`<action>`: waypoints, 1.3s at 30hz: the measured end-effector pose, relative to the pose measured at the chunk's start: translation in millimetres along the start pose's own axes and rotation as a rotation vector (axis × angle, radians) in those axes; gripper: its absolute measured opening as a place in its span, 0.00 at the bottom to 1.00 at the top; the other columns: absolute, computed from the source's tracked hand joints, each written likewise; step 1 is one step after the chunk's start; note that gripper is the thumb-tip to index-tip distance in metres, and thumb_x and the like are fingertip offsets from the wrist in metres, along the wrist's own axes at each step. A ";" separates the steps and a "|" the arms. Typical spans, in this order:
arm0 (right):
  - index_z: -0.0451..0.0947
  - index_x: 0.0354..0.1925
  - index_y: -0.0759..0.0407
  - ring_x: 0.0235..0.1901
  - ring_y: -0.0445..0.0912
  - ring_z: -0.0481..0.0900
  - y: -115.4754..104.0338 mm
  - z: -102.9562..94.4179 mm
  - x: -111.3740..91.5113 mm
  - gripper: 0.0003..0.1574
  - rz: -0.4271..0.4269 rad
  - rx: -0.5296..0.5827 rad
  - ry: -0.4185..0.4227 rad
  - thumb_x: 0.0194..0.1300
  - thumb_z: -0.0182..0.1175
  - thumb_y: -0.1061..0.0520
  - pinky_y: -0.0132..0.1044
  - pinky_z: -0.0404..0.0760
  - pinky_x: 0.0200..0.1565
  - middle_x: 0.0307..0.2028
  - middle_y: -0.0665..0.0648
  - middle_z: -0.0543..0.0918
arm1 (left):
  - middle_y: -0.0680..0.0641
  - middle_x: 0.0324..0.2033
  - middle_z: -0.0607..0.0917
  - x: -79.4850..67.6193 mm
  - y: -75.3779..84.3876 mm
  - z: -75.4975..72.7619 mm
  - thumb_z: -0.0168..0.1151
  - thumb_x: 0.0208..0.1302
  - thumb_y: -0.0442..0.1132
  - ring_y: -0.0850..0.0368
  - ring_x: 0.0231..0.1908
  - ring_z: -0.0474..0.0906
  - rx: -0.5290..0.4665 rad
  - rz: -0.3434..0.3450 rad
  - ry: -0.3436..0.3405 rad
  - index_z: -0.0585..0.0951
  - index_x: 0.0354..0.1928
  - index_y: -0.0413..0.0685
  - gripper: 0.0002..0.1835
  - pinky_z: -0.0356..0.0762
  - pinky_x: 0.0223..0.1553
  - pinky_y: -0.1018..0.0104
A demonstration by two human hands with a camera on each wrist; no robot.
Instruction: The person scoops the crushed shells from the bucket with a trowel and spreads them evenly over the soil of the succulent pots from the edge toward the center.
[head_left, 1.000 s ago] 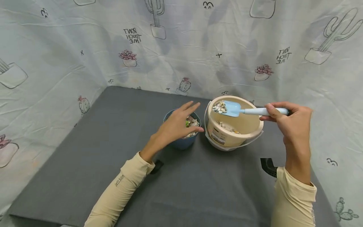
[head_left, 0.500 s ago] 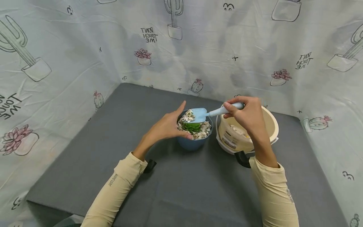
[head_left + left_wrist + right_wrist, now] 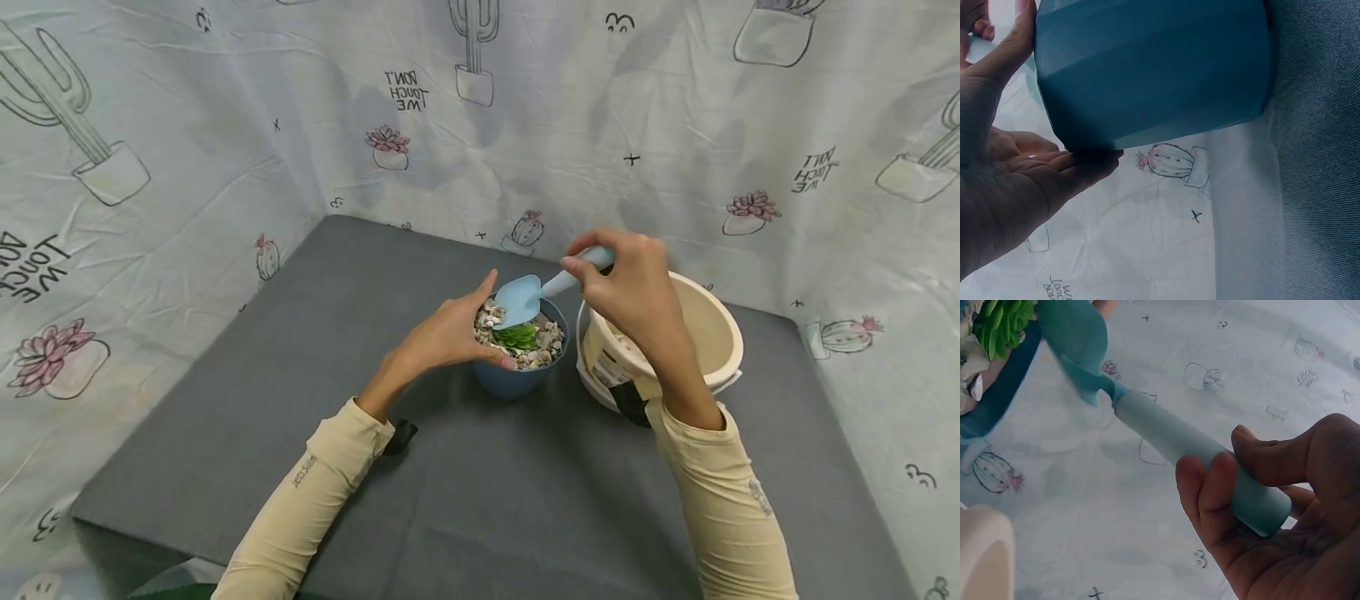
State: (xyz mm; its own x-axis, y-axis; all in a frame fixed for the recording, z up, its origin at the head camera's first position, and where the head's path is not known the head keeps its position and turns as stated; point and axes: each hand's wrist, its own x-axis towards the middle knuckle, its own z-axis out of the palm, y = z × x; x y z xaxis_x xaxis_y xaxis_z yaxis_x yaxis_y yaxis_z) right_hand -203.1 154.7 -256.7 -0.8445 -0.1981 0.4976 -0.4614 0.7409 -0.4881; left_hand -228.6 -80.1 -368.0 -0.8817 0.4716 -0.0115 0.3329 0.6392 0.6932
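A blue flower pot point(image 3: 506, 383) stands near the middle of the grey table, holding a green succulent point(image 3: 516, 336) among pale pebbles point(image 3: 537, 358). My left hand point(image 3: 435, 335) grips the pot's left side near the rim, thumb in front and fingers behind; the left wrist view shows them against its faceted wall point(image 3: 1154, 75). My right hand point(image 3: 633, 279) holds a light blue hand trowel point(image 3: 520, 300) by its pale handle point(image 3: 1172, 431), thumb against curled fingers. The trowel's blade tips down over the back left of the pot, with pebbles at its edge beside the succulent.
A cream bucket point(image 3: 703, 329) with a white handle stands just right of the pot, partly behind my right forearm. Pebbles inside it are mostly hidden. A cactus-print curtain point(image 3: 315, 100) closes off the table's back and sides.
My right hand has carried the loaded trowel left from above the bucket to the pot and tilted the blade down. My left hand has come against the pot's side. The head view has shifted.
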 end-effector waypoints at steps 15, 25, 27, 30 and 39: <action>0.88 0.39 0.66 0.27 0.47 0.74 3.0 -15.6 -12.4 0.05 -0.206 -0.017 0.109 0.63 0.71 0.71 0.24 0.66 0.33 0.32 0.60 0.82 | 0.45 0.84 0.54 13.2 10.9 7.7 0.82 0.49 0.64 0.43 0.82 0.56 0.021 0.003 -0.040 0.35 0.85 0.57 0.76 0.66 0.76 0.42; 0.89 0.40 0.69 0.32 0.24 0.71 31.3 -65.7 -38.0 0.07 -0.125 -0.027 0.367 0.61 0.72 0.70 0.14 0.70 0.39 0.31 0.55 0.85 | 0.44 0.84 0.51 9.7 20.0 12.7 0.82 0.49 0.64 0.42 0.83 0.52 0.085 -0.018 -0.047 0.36 0.85 0.52 0.77 0.61 0.79 0.41; 0.90 0.40 0.69 0.31 0.22 0.70 40.1 -77.0 -41.5 0.08 -0.079 -0.038 0.412 0.61 0.73 0.70 0.15 0.70 0.38 0.31 0.41 0.83 | 0.42 0.84 0.53 7.5 25.6 13.6 0.81 0.49 0.67 0.40 0.82 0.53 0.110 -0.064 -0.030 0.34 0.85 0.53 0.77 0.61 0.78 0.38; 0.90 0.41 0.69 0.30 0.20 0.69 53.9 -92.8 -46.9 0.09 -0.016 -0.080 0.421 0.61 0.72 0.70 0.15 0.69 0.38 0.33 0.28 0.77 | 0.39 0.83 0.55 3.5 34.6 14.7 0.78 0.49 0.70 0.35 0.80 0.59 0.169 -0.122 -0.027 0.32 0.85 0.55 0.78 0.66 0.75 0.37; 0.86 0.42 0.70 0.33 0.58 0.82 102.6 -83.1 -53.5 0.08 0.075 -0.335 0.025 0.64 0.67 0.68 0.46 0.77 0.36 0.40 0.71 0.87 | 0.34 0.83 0.48 4.1 67.8 17.9 0.72 0.59 0.68 0.32 0.83 0.45 0.328 -0.025 -0.030 0.44 0.86 0.58 0.64 0.48 0.81 0.33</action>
State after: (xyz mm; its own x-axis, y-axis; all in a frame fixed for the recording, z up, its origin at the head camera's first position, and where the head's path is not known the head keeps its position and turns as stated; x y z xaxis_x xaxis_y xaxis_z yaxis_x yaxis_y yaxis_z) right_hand -182.6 294.7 -273.9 -0.8636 -0.1224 0.4891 -0.2798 0.9234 -0.2629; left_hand -203.6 -23.9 -333.9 -0.8827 0.4673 -0.0501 0.4050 0.8104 0.4234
